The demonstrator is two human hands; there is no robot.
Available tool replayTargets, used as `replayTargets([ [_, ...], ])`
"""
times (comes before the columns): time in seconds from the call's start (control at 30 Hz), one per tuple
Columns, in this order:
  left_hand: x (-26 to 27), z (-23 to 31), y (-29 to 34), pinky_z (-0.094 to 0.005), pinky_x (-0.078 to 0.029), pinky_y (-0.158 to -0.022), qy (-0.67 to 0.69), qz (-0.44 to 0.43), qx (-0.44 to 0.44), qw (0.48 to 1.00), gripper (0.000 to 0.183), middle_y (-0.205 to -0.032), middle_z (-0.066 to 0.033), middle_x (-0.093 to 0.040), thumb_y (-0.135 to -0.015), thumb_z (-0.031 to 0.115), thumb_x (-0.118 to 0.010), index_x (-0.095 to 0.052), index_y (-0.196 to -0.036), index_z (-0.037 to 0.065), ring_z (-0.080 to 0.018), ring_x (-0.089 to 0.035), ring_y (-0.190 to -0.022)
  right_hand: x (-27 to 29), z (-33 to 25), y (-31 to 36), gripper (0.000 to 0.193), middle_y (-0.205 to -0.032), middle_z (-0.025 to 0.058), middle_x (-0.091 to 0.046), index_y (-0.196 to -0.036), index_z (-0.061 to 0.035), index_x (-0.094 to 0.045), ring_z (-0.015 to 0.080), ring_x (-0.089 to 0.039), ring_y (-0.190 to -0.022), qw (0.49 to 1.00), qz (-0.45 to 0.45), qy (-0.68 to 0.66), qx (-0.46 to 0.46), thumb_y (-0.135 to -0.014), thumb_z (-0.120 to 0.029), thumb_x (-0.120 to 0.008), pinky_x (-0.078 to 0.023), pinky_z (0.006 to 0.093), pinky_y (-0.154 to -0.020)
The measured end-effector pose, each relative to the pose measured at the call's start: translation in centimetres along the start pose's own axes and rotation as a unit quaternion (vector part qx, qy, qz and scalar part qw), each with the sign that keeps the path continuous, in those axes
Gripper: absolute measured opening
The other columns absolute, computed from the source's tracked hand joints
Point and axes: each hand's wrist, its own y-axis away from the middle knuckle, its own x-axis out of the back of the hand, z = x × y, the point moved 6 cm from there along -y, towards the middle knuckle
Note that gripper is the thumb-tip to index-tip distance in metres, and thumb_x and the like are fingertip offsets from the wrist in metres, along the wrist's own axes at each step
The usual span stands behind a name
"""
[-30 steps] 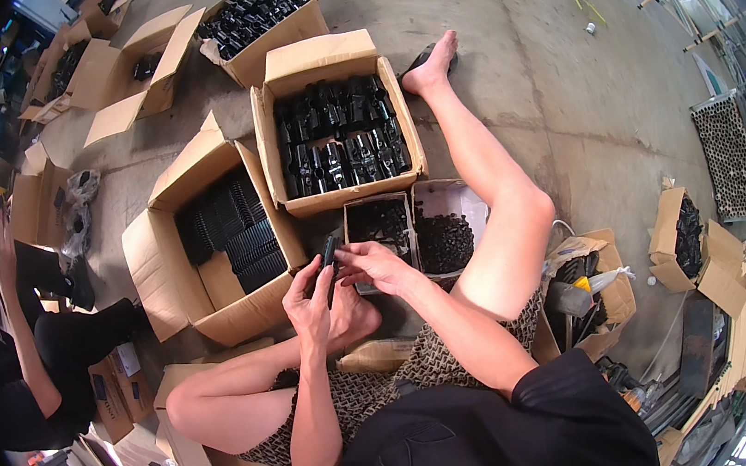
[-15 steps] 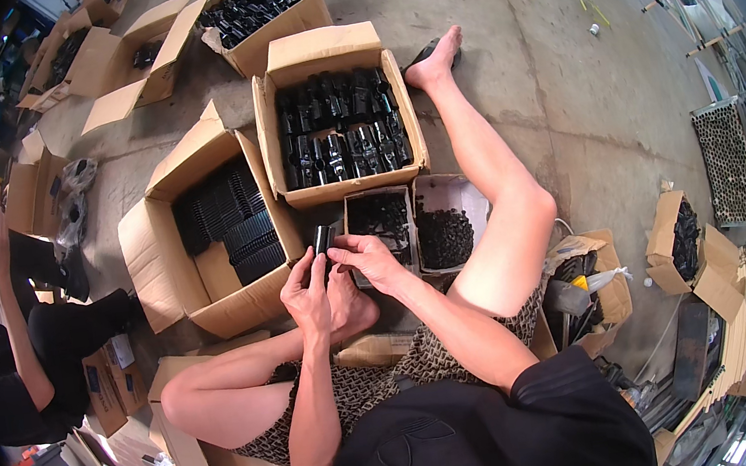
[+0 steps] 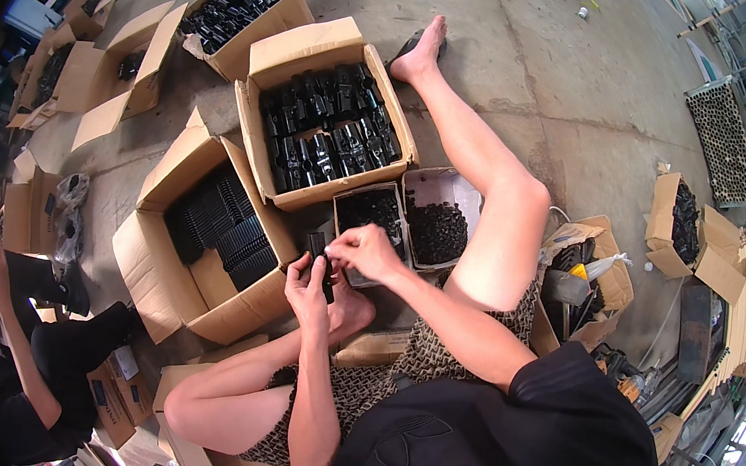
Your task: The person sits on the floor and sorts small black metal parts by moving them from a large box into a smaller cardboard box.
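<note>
Between my bent legs, my left hand (image 3: 307,288) holds a glossy black cylindrical part (image 3: 316,244) upright, thumb and fingers wrapped round its lower end. Just to its right is my right hand (image 3: 364,251), thumb and fingertips pinched together close to the part's side. Whatever the pinch holds is too small to make out. Beyond my right hand stand two small boxes: a shallow one of dark small pieces (image 3: 371,207) and a white-lined one (image 3: 449,188) with small black pieces (image 3: 438,232) heaped inside.
A carton (image 3: 272,197) of upright black metal fittings stands ahead; left of it, another carton (image 3: 145,261) holds stacked black parts. Further cartons lie at the far left. A co-worker (image 3: 21,360) sits at my left. By my right knee is a box (image 3: 611,241) of tools.
My right hand has shifted from gripping the part's side to a blurred pinch beside it. The left hand keeps its hold, and the view has moved slightly.
</note>
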Motion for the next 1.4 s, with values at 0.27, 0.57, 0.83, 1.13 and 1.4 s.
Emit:
replayTargets([
  [0.27,0.1,-1.0,-0.5,-0.0280,-0.053,-0.058,0.097,0.010,0.077,0.992,0.016,-0.083,-0.0092,-0.069,-0.095,0.014,-0.066,-0.059,-0.104,0.004,-0.0159,-0.065,-0.067,9.9,1.6,-4.2,0.017,-0.081,0.0194,-0.070,-0.088,-0.0055,-0.074,0.0397,-0.068,-0.078,0.882,0.215,0.406,0.111,-0.087,-0.020,-0.064,-0.054,0.0485,-0.070],
  [0.57,0.6,-1.1,-0.4,-0.0266,-0.055,-0.057,0.123,0.040,0.092,0.987,0.027,-0.087,-0.0119,-0.070,-0.093,0.013,-0.069,-0.055,-0.112,0.001,-0.0167,-0.068,-0.068,14.6,5.7,-4.5,0.017,-0.083,0.0172,-0.072,-0.092,-0.0010,-0.072,0.0317,-0.071,-0.080,0.904,0.351,0.245,0.009,-0.084,-0.015,-0.067,-0.055,0.0412,-0.075],
  [0.83,0.1,0.0,-0.5,-0.0263,-0.055,-0.058,0.140,0.035,0.074,0.987,0.031,-0.086,-0.0118,-0.070,-0.091,0.013,-0.072,-0.054,-0.114,0.000,-0.0152,-0.068,-0.068,13.4,7.9,-6.9,0.021,-0.108,0.0236,-0.064,-0.101,-0.0003,-0.067,0.0408,-0.063,-0.103,0.813,0.317,0.483,-0.065,-0.088,-0.004,-0.051,-0.050,0.0515,-0.089],
  [1.13,-0.5,0.3,-1.1,-0.0257,-0.050,-0.056,0.152,0.030,0.067,0.986,0.027,-0.082,-0.0076,-0.068,-0.091,0.011,-0.072,-0.056,-0.111,0.002,-0.0129,-0.064,-0.066,14.6,8.3,-6.6,0.026,-0.105,0.0282,-0.066,-0.103,0.0052,-0.067,0.0448,-0.062,-0.100,0.836,0.267,0.478,0.031,-0.093,-0.008,-0.046,-0.049,0.0501,-0.089],
  [1.4,0.2,-0.1,-1.0,-0.0274,-0.053,-0.060,0.146,0.036,0.063,0.987,0.025,-0.085,-0.0085,-0.069,-0.091,0.011,-0.071,-0.056,-0.109,0.001,-0.0147,-0.067,-0.071,13.1,9.6,-7.1,0.025,-0.112,0.0241,-0.060,-0.101,0.0033,-0.067,0.0417,-0.056,-0.110,0.815,0.255,0.519,0.042,-0.093,-0.008,-0.046,-0.047,0.0490,-0.093],
])
